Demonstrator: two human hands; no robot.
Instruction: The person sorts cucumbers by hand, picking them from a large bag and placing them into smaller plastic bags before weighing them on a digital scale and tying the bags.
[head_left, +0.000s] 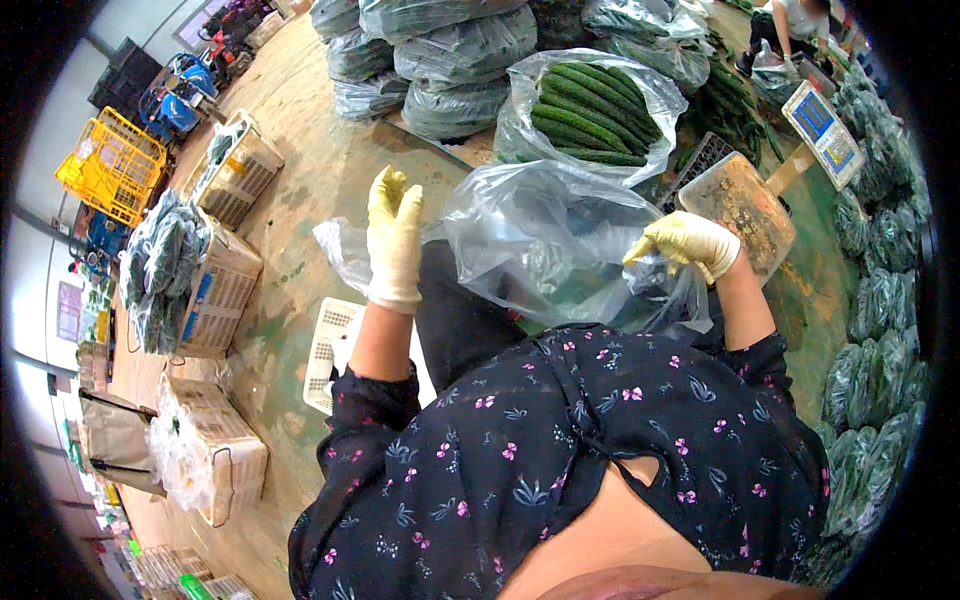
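My left hand (pixel 393 235), in a pale yellow and white glove, is raised with its fingers pointing up and slightly apart, and nothing shows between them. A strip of clear plastic (pixel 343 258) lies beyond its wrist. My right hand (pixel 692 243), gloved alike, is closed at the right edge of a large clear plastic bag (pixel 545 235). That bag spreads loosely between my hands, with no produce visible in it. Just beyond it stands another clear bag, open at the top, full of long dark green cucumbers (pixel 595 110).
A scale with a worn platform (pixel 735 215) and a tilted display (pixel 825 130) stands right. Filled bags (pixel 465 60) are stacked at the back; more line the right side. Crates (pixel 225 285) stand left. A person (pixel 795 30) works at the far right.
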